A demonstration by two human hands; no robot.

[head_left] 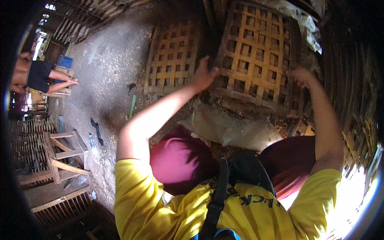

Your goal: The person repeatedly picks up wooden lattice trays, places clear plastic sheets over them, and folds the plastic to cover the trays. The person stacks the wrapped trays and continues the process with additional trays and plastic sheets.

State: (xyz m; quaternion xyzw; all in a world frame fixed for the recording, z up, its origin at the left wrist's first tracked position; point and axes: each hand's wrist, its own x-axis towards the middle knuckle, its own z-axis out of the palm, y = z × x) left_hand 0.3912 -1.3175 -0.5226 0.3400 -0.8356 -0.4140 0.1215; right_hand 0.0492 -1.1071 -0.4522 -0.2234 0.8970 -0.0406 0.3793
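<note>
Beyond the pale sheet (pixel 236 128), the slatted wooden crate (pixel 251 59) is resting, looking stiff, rough and probably heavy, its side rails offering the firmest hold. It's lying right of the left hand (pixel 205 76), whose fingers are standing apart, and left of the curling right hand (pixel 303 77); whether that's gripping, I can't tell.
</note>
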